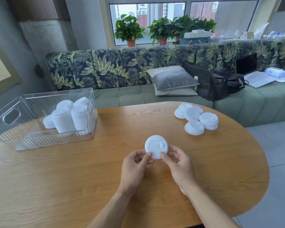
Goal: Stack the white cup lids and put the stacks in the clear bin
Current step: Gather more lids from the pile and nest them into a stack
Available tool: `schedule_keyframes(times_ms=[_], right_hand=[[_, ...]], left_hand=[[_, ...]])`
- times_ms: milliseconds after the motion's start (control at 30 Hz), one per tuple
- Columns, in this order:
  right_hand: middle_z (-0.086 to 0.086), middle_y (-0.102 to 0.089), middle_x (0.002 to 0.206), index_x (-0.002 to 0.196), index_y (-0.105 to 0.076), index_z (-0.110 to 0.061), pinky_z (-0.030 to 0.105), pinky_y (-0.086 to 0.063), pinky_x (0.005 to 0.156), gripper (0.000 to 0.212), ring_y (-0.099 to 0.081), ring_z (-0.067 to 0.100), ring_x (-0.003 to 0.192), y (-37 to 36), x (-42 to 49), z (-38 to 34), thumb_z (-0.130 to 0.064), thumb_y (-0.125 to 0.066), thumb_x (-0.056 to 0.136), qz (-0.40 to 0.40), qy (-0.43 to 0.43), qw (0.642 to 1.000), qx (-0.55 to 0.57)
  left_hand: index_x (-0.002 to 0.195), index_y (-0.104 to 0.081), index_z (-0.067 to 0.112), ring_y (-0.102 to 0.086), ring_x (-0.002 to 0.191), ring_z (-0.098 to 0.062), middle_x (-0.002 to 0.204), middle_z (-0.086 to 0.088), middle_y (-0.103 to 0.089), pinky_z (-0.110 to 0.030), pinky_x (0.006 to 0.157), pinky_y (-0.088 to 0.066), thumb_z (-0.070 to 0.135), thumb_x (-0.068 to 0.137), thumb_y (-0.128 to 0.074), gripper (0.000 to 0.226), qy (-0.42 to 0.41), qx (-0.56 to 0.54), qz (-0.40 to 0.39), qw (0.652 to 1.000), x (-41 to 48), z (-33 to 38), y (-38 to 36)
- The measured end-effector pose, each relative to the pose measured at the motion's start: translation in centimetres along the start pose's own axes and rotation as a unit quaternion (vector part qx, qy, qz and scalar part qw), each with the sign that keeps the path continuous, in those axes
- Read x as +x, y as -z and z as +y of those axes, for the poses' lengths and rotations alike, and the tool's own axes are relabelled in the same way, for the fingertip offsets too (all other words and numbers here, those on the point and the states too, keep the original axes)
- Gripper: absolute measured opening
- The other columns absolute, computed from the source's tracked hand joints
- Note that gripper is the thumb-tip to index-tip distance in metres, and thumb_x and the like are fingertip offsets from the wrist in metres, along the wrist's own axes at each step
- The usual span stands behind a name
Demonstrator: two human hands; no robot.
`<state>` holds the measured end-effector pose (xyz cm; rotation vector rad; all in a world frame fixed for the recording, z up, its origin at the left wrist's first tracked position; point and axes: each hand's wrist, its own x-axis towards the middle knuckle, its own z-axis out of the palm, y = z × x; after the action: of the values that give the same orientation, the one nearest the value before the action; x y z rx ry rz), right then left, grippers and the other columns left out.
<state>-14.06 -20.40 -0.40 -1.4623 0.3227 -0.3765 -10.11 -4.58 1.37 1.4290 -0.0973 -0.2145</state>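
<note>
Rounded wood-grain worktop (89, 178): left hand (135, 163) and right hand (178, 162) together pinch one white round plastic cup lid (155, 146) at centre; loose white lids (196, 119) lie far right, stacks (64, 119) stand in the clear ribbed plastic bin (0, 129) at left; stacking step, next move likely fetching another lid.

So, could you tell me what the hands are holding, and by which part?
A white cup lid, pinched at its near rim: the left hand on the left side, the right hand on the right.
</note>
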Motion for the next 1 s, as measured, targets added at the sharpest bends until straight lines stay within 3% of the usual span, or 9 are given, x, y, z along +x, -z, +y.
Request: schedule_keyframes(times_ms=[333, 500, 700, 833, 1000], right_hand=[[-0.006, -0.081, 0.103, 0.118, -0.07, -0.026, 0.041, -0.059, 0.095, 0.03, -0.076, 0.012, 0.098, -0.3, -0.5, -0.4, -0.022, -0.081, 0.09, 0.015, 0.01, 1.0, -0.018], [-0.009, -0.074, 0.113, 0.136, -0.058, -0.023, 0.015, -0.053, 0.087, 0.041, -0.069, -0.003, 0.1, -0.8, -0.7, -0.2, -0.025, -0.071, 0.097, 0.114, 0.044, 0.992, -0.04], [-0.012, -0.062, 0.122, 0.131, -0.061, -0.023, 0.038, -0.045, 0.108, 0.03, -0.056, 0.01, 0.12, 1.2, 1.5, -0.6, -0.021, -0.062, 0.101, 0.196, 0.081, 0.963, -0.166], [-0.006, -0.057, 0.135, 0.137, -0.059, -0.019, 0.041, -0.037, 0.114, 0.041, -0.042, 0.017, 0.132, 4.6, 3.9, -0.8, -0.026, -0.064, 0.097, 0.196, 0.071, 0.918, -0.339], [-0.001, -0.055, 0.143, 0.141, -0.057, -0.02, 0.04, -0.033, 0.114, 0.046, -0.041, 0.023, 0.135, 7.1, 7.1, -1.1, -0.037, -0.063, 0.098, 0.223, 0.04, 0.877, -0.424]], left_hand=[[0.109, -0.067, 0.006, -0.079, 0.087, -0.024, 0.091, -0.01, -0.08, -0.026, 0.07, -0.062, 0.029, 0.094, -0.077, 0.03, -0.001, 0.014, 0.01, 1.0, 0.0, -0.1, -0.1], [0.11, -0.066, 0.006, -0.079, 0.085, -0.026, 0.088, -0.012, -0.08, -0.024, 0.07, -0.061, 0.032, 0.094, -0.076, 0.031, -0.002, 0.016, 0.008, 1.0, 0.2, -0.7, -0.1], [0.111, -0.066, 0.012, -0.079, 0.081, -0.025, 0.086, -0.01, -0.08, -0.025, 0.065, -0.06, 0.035, 0.093, -0.075, 0.031, -0.005, 0.038, -0.005, 0.999, 1.1, -1.2, -0.9], [0.109, -0.066, 0.01, -0.079, 0.078, -0.028, 0.087, -0.01, -0.079, -0.03, 0.061, -0.062, 0.035, 0.09, -0.078, 0.034, -0.007, 0.045, -0.016, 0.999, 2.2, -1.4, -2.7], [0.109, -0.066, 0.011, -0.079, 0.078, -0.028, 0.086, -0.006, -0.079, -0.037, 0.064, -0.064, 0.036, 0.092, -0.077, 0.032, -0.011, 0.06, -0.028, 0.998, 4.5, -1.5, -5.3]])
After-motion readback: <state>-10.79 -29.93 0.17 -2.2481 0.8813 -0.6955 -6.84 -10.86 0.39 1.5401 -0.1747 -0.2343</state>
